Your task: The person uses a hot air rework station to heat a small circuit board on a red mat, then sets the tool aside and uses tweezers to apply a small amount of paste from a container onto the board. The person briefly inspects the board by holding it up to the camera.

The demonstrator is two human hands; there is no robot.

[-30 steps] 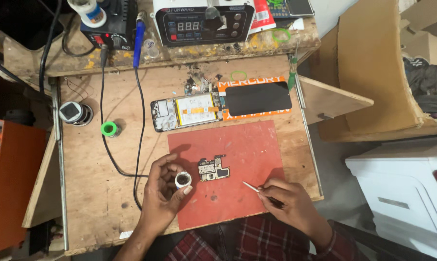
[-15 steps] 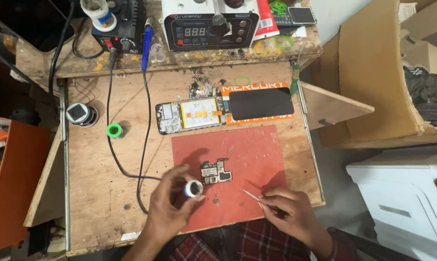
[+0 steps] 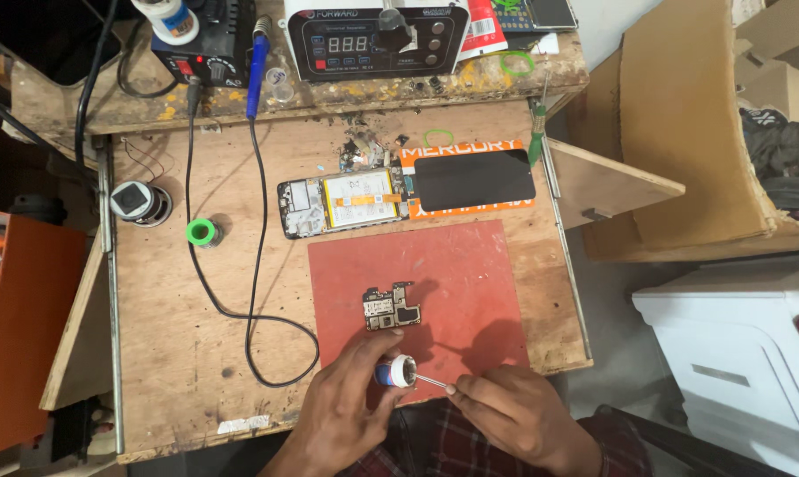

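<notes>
At six o'clock in the view, the left hand (image 3: 346, 408) curls around a small round jar (image 3: 398, 372) with a blue body and a white rim, its mouth turned toward the other hand. The right hand (image 3: 516, 415) pinches a thin, pale stick (image 3: 432, 381) between its fingertips – the stick's far tip touches the jar's rim. Both hands hover over the near edge of a flat red mat (image 3: 470, 274), matte and rectangular, lying on the scuffed plywood table (image 3: 170, 353).

Just at twelve o'clock from the jar, a small bare circuit board (image 3: 392, 306) of irregular outline rests on the mat. Further toward twelve lies an opened phone body (image 3: 342, 202) with a pale battery, and beside it, at one o'clock, a glossy black screen panel (image 3: 474, 179) on an orange backing. A black cable (image 3: 256, 265) loops over the wood at ten o'clock – near a green-rimmed spool (image 3: 201, 232).
</notes>
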